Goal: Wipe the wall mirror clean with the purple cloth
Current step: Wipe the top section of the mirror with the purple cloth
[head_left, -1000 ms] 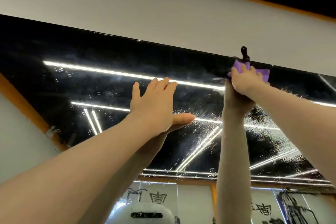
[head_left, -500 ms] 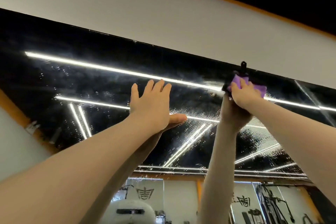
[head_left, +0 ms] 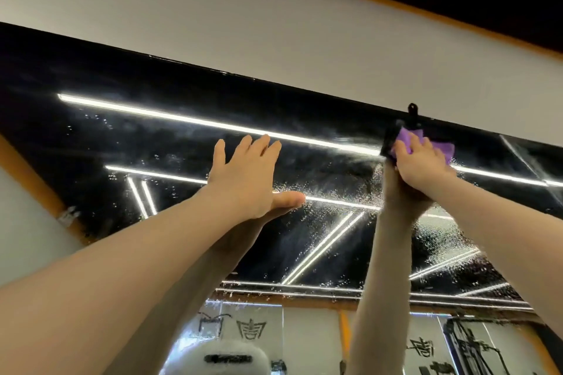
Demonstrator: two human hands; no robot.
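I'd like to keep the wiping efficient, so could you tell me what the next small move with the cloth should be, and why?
Probably sweep the purple cloth downward. The right hand presses it against the mirror right at the top edge, so little glass remains above, while droplets speckle the glass just below it. The left hand lies flat on the glass and can stay as a brace.

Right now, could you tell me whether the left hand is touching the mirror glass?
Touching. In the head view the left hand lies flat with straight fingers, meeting its own reflection on the wall mirror with no gap.
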